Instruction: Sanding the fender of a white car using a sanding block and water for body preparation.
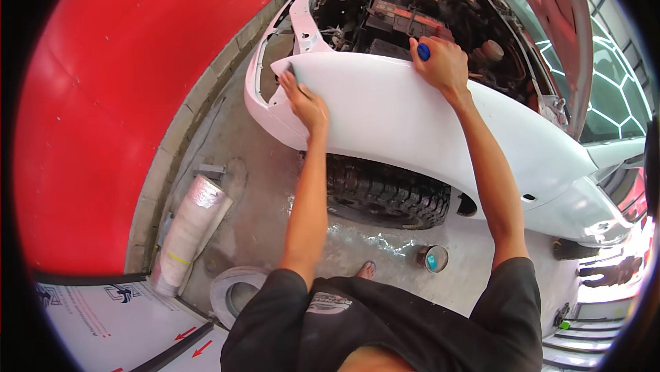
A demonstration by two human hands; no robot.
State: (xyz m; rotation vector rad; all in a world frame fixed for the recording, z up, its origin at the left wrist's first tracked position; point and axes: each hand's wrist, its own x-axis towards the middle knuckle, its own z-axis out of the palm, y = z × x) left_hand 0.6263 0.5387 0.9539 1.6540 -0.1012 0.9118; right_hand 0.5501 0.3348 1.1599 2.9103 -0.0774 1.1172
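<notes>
A white car fender (385,97) curves across the middle of the view, beside the open engine bay. Against its front tip, at the left, my left hand (306,104) presses a small dark grey pad (290,68) with its fingers together. The pad is mostly covered by the fingers, so I cannot tell its exact kind. At the fender's upper edge, my right hand (445,66) is closed around something with a blue rounded end (423,51). The rest of that thing is hidden in the fist.
A car battery (399,20) sits in the engine bay, under the raised hood (550,21). Below the fender is a black tyre (385,193). An open can (433,258), a plastic-wrapped roll (192,234) and a pale ring (237,289) are on the floor. A red wall (124,97) stands left.
</notes>
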